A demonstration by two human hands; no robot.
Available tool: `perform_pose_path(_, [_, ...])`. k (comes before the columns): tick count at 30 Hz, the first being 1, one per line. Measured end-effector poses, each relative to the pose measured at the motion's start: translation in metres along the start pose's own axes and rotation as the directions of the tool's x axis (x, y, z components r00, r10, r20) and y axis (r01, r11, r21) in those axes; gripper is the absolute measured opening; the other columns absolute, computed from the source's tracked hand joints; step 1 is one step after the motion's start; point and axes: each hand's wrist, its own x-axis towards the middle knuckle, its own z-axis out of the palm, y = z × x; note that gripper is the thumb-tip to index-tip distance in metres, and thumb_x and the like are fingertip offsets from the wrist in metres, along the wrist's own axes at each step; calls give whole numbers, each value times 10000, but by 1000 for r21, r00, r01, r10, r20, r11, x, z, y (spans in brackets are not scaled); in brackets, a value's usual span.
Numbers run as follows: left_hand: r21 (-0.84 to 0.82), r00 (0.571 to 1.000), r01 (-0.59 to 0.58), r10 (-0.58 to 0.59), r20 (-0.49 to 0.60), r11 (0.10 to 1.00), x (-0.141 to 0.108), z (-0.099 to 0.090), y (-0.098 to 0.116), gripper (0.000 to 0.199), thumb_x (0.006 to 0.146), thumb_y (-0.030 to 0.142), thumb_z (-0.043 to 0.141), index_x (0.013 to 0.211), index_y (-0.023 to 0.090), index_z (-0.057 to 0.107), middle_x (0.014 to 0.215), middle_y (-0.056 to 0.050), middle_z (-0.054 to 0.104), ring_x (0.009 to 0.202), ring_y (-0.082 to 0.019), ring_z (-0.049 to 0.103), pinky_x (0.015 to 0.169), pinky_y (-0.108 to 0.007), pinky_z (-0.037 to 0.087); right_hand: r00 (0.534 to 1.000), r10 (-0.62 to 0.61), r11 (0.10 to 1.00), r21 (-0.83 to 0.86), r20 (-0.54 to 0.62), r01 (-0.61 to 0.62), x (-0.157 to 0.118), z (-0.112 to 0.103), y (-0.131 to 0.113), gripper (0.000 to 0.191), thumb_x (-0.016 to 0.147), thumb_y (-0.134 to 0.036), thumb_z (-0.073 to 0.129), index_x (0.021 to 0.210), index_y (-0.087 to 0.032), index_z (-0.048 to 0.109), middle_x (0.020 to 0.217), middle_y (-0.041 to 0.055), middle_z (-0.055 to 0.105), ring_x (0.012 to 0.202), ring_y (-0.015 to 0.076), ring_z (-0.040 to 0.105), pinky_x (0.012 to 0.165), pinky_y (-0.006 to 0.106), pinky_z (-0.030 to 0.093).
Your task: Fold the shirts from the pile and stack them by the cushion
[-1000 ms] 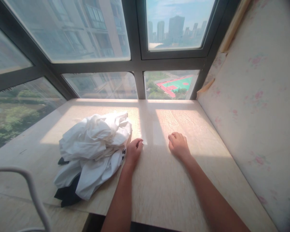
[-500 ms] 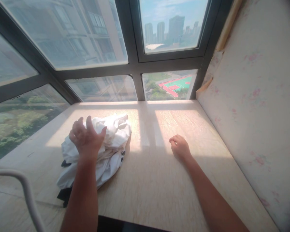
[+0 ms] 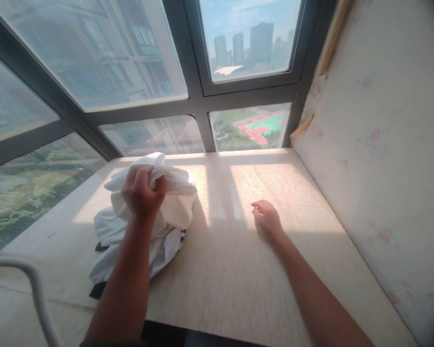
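"One white cloth (image 3: 176,207), bunched in a loose heap left of the middle of the surface (image 3: 217,274)?"

"Yes, near the window (image 3: 198,103), part in sun and part in shade. Black parts (image 3: 98,290) peeking out at the near end, dark marks (image 3: 183,236) along the right side, too small to read."

"And the grasp?"

"Left hand (image 3: 142,190): at the top of the heap, thumb and fingers closed around a raised fold, pinching white fabric. Right hand (image 3: 268,219): well apart from the cloth, low over the surface, fingers loosely half-curled, nothing visible between them. Touching the surface or just above? Can't tell."

"Step in hand, at a guess?"

"Taking hold of the cloth, most likely, with the upper layers lifted above the rest. Rumpled all through, so probably early on."

"And for the next move?"

"Seems to call for a secure pinch on enough fabric, then a slow draw to free layer from layer. Perhaps also for the right hand close by, to take a second edge."

"Anything to watch?"

"Lower layers dragging along, possibly, or snagging on the pale curved tube (image 3: 32,277) at the near left."
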Motion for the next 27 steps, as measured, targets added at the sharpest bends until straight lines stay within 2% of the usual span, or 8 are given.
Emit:
perform_pose_path(4, [-354, 978, -202, 170, -120, 913, 10, -27, 87, 140, 825, 229, 611, 950, 190, 659, 953, -28, 655, 904, -173, 632, 837, -295, 517, 998, -52, 993, 102, -35, 55, -3, -1, -10, 330, 911, -325, 499, 1191, -193, 612, 1184, 124, 654, 1055, 226, 617, 791, 339, 541])
perform_pose_path(6, [-503, 993, -114, 77, -94, 857, 10, -36, 117, 109, 850, 248, 609, 925, 199, 671, 904, -6, 655, 853, -157, 636, 794, -273, 517, 995, -87, 986, 140, -40, 92, -5, -1, -14, 413, 917, -381, 510, 1290, -209, 551, 1305, 141, 597, 1153, 248, 580, 831, 369, 544])
perform_pose_path(8, [-620, 998, 61, -33, 56, 782, 6, -33, 130, 145, 886, 295, 592, 954, 199, 676, 859, 9, 659, 799, -145, 637, 742, -253, 517, 998, -63, 984, 165, -10, 64, -6, -1, -15, 447, 907, -402, 524, 1316, -222, 526, 1329, 139, 586, 1161, 259, 576, 832, 375, 539])
perform_pose_path(12, [-569, 868, 290, 38, 494, 770, -17, 14, 116, 262, 925, 342, 519, 1096, 203, 661, 936, -17, 718, 818, -178, 669, 721, -278, 543, 989, 137, 971, 190, 52, -145, -5, -5, -13, 279, 854, -371, 559, 1079, -216, 616, 984, 83, 700, 858, 236, 646, 685, 315, 505])
perform_pose_path(14, [-481, 834, 254, 62, 548, 839, -37, 40, 104, 272, 890, 320, 559, 1105, 189, 662, 1035, -72, 723, 942, -236, 675, 841, -361, 549, 981, 192, 958, 208, 43, -196, -3, -7, -10, 221, 859, -371, 543, 990, -213, 626, 872, 61, 703, 765, 220, 638, 636, 291, 484])
perform_pose_path(16, [-446, 852, 211, 61, 520, 870, -59, 53, 96, 276, 863, 283, 588, 1104, 168, 657, 1116, -123, 699, 1074, -288, 638, 973, -445, 499, 973, 228, 938, 266, 16, -224, 0, -8, -8, 246, 866, -366, 527, 1017, -206, 638, 894, 67, 716, 785, 221, 652, 668, 291, 494])
perform_pose_path(20, [-466, 877, 154, 97, 471, 871, -105, 42, 89, 261, 928, 248, 505, 1147, 175, 628, 1180, -123, 662, 1149, -262, 602, 1033, -445, 468, 963, 270, 904, 347, -6, -251, 3, -6, -5, 359, 855, -345, 520, 1154, -185, 640, 999, 87, 728, 864, 222, 681, 792, 317, 514])
perform_pose_path(27, [-469, 816, 112, 189, 546, 876, -181, 2, 60, 220, 940, 239, 528, 1118, 200, 650, 1136, -93, 691, 1061, -227, 658, 942, -391, 544, 882, 472, 722, 581, -16, -376, 7, -7, -3, 341, 738, -395, 612, 1000, -195, 701, 885, 51, 724, 840, 229, 661, 753, 318, 522])
